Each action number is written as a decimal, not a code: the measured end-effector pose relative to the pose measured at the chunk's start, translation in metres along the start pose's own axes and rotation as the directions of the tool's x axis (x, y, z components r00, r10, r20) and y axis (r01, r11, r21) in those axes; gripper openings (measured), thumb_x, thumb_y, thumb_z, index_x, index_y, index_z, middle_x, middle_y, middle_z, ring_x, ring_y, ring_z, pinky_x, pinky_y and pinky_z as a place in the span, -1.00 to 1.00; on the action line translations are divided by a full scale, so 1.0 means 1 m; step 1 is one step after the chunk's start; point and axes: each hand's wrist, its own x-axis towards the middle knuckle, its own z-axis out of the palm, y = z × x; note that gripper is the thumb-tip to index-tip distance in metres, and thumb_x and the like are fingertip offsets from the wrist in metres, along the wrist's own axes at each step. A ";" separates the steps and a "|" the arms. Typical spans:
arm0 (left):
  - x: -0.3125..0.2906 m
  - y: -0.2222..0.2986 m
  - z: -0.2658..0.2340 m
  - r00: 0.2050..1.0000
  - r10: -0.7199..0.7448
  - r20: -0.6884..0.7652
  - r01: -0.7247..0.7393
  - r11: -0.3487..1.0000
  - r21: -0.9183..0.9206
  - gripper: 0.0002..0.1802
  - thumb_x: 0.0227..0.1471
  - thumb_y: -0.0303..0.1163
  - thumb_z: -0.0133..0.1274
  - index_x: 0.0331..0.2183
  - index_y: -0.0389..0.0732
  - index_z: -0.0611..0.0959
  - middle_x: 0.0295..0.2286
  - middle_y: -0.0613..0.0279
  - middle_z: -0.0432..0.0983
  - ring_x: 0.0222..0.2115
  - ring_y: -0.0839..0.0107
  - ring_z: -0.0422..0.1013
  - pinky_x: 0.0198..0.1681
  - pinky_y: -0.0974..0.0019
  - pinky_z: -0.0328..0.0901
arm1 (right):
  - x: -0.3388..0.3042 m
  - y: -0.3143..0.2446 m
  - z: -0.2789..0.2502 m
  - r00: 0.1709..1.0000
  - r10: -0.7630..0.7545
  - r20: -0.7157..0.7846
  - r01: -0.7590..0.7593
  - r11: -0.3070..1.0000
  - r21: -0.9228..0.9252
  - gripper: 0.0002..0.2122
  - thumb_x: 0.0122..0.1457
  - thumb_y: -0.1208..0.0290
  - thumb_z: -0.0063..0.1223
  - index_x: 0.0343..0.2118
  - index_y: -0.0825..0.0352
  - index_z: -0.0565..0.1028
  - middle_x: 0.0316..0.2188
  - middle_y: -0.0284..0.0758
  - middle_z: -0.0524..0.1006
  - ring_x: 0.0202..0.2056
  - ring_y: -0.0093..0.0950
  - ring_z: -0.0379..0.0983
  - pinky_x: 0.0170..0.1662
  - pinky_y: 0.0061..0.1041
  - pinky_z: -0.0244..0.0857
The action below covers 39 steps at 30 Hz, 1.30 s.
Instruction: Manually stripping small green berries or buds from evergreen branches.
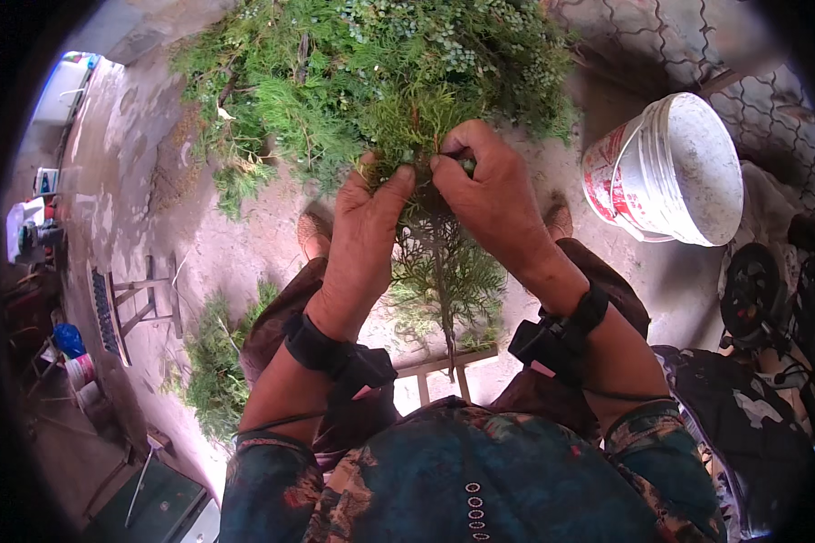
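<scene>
A green conifer branch (444, 262) hangs upright in front of me, its bare brown stem end pointing down toward my lap. My left hand (362, 217) is closed on its foliage, thumb pressed against the fingers. Close beside it, my right hand (493, 185) pinches the same branch with thumb and bent forefinger. A small greenish cone (467, 166) shows at the curled fingers of the right hand. Just beyond both hands lies a big heap of conifer branches (326, 109), dotted with pale blue-green cones. The exact fingertip contact is partly hidden by foliage.
A white bucket (666, 172) with red print stands at the right. Another clump of cut branches (217, 366) lies on the floor at my left. Farther left is a small wooden stool (131, 308). Dark cloth and bags (733, 425) sit at my right side.
</scene>
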 end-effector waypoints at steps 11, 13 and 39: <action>0.003 0.002 0.001 0.999 -0.026 -0.018 0.026 1.000 0.005 -0.80 0.09 -0.46 -0.09 -0.23 -0.33 0.50 -0.33 0.27 0.47 -0.28 0.55 0.36 -0.19 0.45 0.26 | -0.003 -0.005 0.000 0.966 -0.256 0.044 0.255 0.966 0.034 -0.86 0.00 0.41 0.03 -0.39 0.34 0.42 -0.54 -0.14 0.47 -0.47 -0.14 0.44 -0.44 -0.33 0.29; 0.004 0.003 0.005 0.998 -0.055 0.013 0.056 0.990 -0.126 -0.81 0.09 -0.48 -0.09 -0.24 -0.33 0.49 -0.35 0.28 0.48 -0.33 0.59 0.37 -0.24 0.47 0.27 | -0.003 -0.005 -0.001 0.969 -0.244 0.044 0.244 0.970 0.018 -0.84 0.00 0.38 0.04 -0.41 0.35 0.42 -0.54 -0.12 0.47 -0.48 -0.13 0.43 -0.44 -0.33 0.29; 0.008 0.013 -0.011 0.866 0.458 0.199 -0.477 0.641 0.601 -0.66 -0.04 -0.65 -0.04 -0.15 -0.25 0.48 -0.24 0.07 0.48 -0.22 0.25 0.43 -0.13 0.34 0.28 | 0.005 -0.024 -0.046 0.886 0.172 0.431 -0.462 0.417 0.783 -0.83 0.20 0.28 -0.23 -0.29 0.26 0.33 -0.60 -0.41 0.31 -0.77 -0.72 0.02 -0.72 -0.71 -0.09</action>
